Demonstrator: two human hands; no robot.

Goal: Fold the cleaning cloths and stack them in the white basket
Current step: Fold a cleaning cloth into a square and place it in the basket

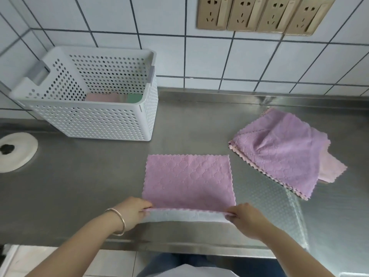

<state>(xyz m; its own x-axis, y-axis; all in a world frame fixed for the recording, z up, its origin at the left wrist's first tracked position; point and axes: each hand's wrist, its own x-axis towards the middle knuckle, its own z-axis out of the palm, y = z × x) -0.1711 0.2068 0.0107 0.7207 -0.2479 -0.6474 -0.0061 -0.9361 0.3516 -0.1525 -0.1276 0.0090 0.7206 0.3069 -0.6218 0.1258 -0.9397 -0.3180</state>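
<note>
A pink cleaning cloth (pixel 187 180) lies spread on the steel counter in front of me. My left hand (pixel 132 209) pinches its near left corner and my right hand (pixel 244 217) pinches its near right corner. The near edge is lifted off the counter, so the pale underside shows. A loose pile of purple and pink cloths (pixel 283 150) lies to the right. The white perforated basket (pixel 111 120) stands at the back left against the wall, with folded pink and green cloths (pixel 113 97) inside it.
A round white drain cover (pixel 15 151) sits at the far left of the steel counter (pixel 79 186). The tiled wall with a row of gold sockets (pixel 263 14) rises behind. The counter's front edge runs just below my hands.
</note>
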